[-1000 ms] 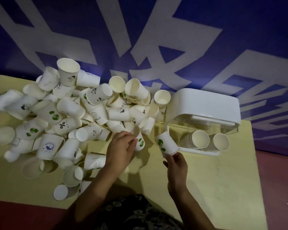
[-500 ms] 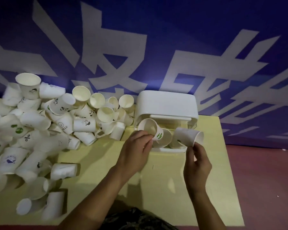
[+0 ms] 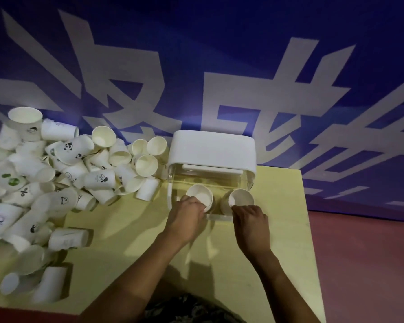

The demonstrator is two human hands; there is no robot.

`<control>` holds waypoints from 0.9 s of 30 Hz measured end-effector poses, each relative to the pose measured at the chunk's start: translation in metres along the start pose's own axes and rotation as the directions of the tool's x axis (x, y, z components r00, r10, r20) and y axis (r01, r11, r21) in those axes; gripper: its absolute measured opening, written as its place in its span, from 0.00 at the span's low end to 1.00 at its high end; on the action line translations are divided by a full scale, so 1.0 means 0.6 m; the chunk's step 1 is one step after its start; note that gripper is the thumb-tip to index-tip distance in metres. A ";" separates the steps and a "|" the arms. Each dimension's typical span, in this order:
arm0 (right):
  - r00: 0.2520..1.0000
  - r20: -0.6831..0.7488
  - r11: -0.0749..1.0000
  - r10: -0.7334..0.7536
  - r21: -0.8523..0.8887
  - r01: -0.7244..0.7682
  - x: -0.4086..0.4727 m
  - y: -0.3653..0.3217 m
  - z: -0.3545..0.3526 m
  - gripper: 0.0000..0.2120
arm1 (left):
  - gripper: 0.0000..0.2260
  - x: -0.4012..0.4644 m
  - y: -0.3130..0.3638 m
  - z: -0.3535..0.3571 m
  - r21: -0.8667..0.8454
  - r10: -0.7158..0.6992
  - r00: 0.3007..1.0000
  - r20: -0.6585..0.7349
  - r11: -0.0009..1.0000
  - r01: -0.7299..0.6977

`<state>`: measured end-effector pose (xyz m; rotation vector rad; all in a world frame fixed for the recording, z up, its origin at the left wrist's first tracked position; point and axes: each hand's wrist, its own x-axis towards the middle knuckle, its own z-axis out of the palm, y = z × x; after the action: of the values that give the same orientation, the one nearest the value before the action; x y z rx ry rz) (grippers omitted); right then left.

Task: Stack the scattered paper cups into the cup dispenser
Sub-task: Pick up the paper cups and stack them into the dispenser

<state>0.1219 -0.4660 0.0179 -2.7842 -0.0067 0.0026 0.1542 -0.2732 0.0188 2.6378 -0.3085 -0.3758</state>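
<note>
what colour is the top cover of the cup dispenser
White. The cover sits over a clear body, seen best in the head view, the only one.

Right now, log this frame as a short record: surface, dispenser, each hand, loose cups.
surface: yellow table against a blue banner
dispenser: white-topped cup dispenser, clear front, two cup stacks showing
left hand: left hand grips the left cup at its rim
right hand: right hand grips the right cup at its rim
loose cups: large cup pile left of the dispenser, mostly on their sides
</note>
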 end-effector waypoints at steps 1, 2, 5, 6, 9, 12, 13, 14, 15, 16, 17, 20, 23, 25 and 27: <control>1.000 0.027 1.000 -0.009 -0.011 0.009 0.003 0.006 0.007 0.07 | 0.14 0.002 0.000 0.008 0.006 -0.020 1.000 0.016 1.000 0.020; 0.998 0.059 1.000 -0.014 -0.017 0.015 0.005 0.012 0.015 0.08 | 0.14 0.002 -0.001 0.015 0.000 -0.042 0.999 0.023 0.999 0.042; 0.995 0.096 1.000 0.000 0.015 -0.001 0.009 0.030 0.033 0.08 | 0.14 0.001 -0.002 0.034 -0.032 -0.080 0.997 -0.016 0.996 0.079; 0.996 0.089 1.000 -0.003 0.020 0.001 0.009 0.035 0.037 0.08 | 0.13 0.002 -0.001 0.038 -0.032 -0.082 0.996 -0.029 0.996 0.081; 0.995 0.100 1.000 -0.019 0.001 0.019 0.013 0.040 0.044 0.08 | 0.13 0.011 0.003 0.042 -0.036 -0.091 0.995 -0.037 0.995 0.090; 0.999 0.045 0.999 -0.009 0.036 0.007 0.011 0.036 0.047 0.09 | 0.12 0.013 0.003 0.037 -0.059 -0.088 0.993 -0.084 0.995 0.083; 1.000 0.008 0.998 -0.002 0.062 0.002 0.009 0.031 0.046 0.12 | 0.11 0.011 0.003 0.033 -0.084 -0.078 0.988 -0.131 0.994 0.067; 0.999 -0.032 0.996 0.001 0.089 0.002 0.006 0.024 0.044 0.14 | 0.10 0.006 0.001 0.027 -0.105 -0.070 0.980 -0.187 0.993 0.051; 0.997 -0.077 0.993 -0.005 0.114 0.014 0.005 0.016 0.041 0.17 | 0.10 0.001 -0.003 0.019 -0.119 -0.068 0.968 -0.243 0.992 0.040; 0.992 -0.124 0.990 -0.024 0.137 0.041 0.003 0.006 0.038 0.18 | 0.09 -0.004 -0.009 0.011 -0.134 -0.080 0.954 -0.290 0.990 0.042; 0.985 -0.165 0.983 -0.055 0.163 0.082 0.003 -0.006 0.035 0.17 | 0.09 -0.010 -0.020 0.003 -0.151 -0.106 0.940 -0.325 0.987 0.060; 0.970 -0.194 0.935 -0.148 0.291 0.201 0.008 -0.062 0.027 0.13 | 0.09 -0.025 -0.066 -0.025 -0.192 -0.238 0.898 -0.369 0.965 0.177; 0.971 -0.093 0.891 -0.222 0.385 0.241 0.018 -0.132 0.030 0.09 | 0.10 -0.039 -0.124 -0.054 -0.191 -0.348 0.863 -0.367 0.936 0.296; 0.968 0.017 0.874 -0.250 0.434 0.219 0.028 -0.175 0.043 0.09 | 0.12 -0.045 -0.166 -0.073 -0.195 -0.408 0.837 -0.364 0.912 0.360; 0.959 0.116 0.874 -0.258 0.450 0.181 0.043 -0.216 0.062 0.09 | 0.14 -0.048 -0.209 -0.089 -0.189 -0.446 0.829 -0.338 0.895 0.404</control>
<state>0.1472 -0.3311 0.0284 -2.3088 -0.3291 0.1685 0.1631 -0.1341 0.0124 2.5790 0.4245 -0.0144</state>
